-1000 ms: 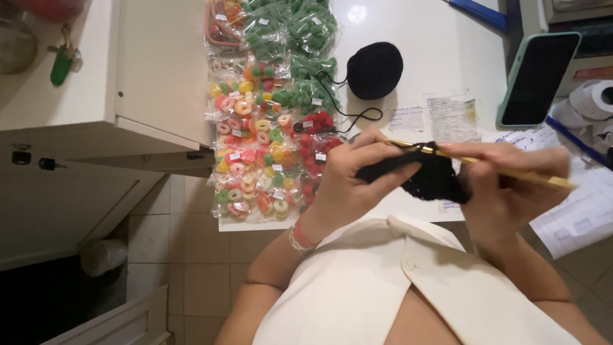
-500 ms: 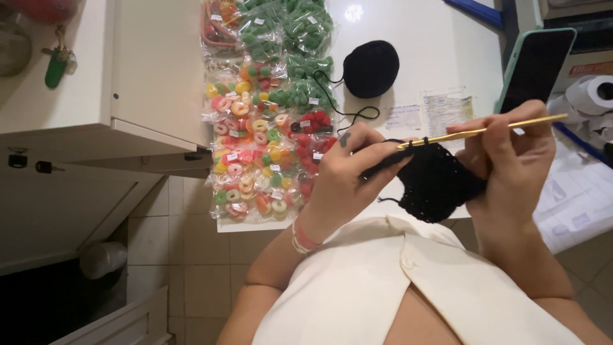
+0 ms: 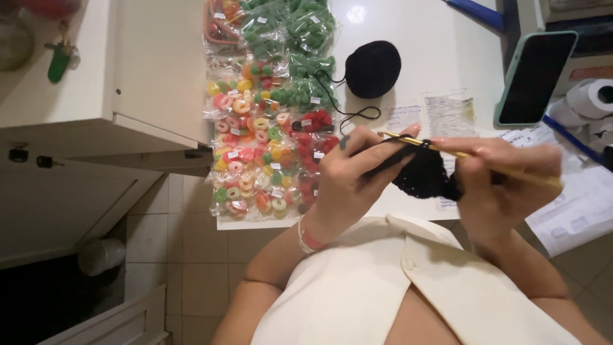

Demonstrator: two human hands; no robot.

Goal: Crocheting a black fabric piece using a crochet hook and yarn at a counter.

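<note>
My left hand (image 3: 348, 182) pinches a piece of black crochet work (image 3: 424, 174) and the black yarn strand running to it. My right hand (image 3: 504, 185) grips a thin yellow crochet hook (image 3: 447, 148), its tip poked into the top edge of the black piece between both hands. The yarn trails up the white table (image 3: 434, 70) to a round black yarn ball (image 3: 373, 68). Both hands hover over the table's near edge, above my cream vest.
Clear bags of coloured ring sweets (image 3: 252, 153) and green sweets (image 3: 294, 45) lie left of my hands. A phone (image 3: 535, 76) leans at the right, with paper rolls (image 3: 590, 99) and printed sheets (image 3: 575, 204). A white cabinet (image 3: 96, 83) and tiled floor (image 3: 172, 255) are at left.
My right hand has swung down and left, bringing the hook from a raised slant to nearly level across the black piece. My left hand has barely shifted.
</note>
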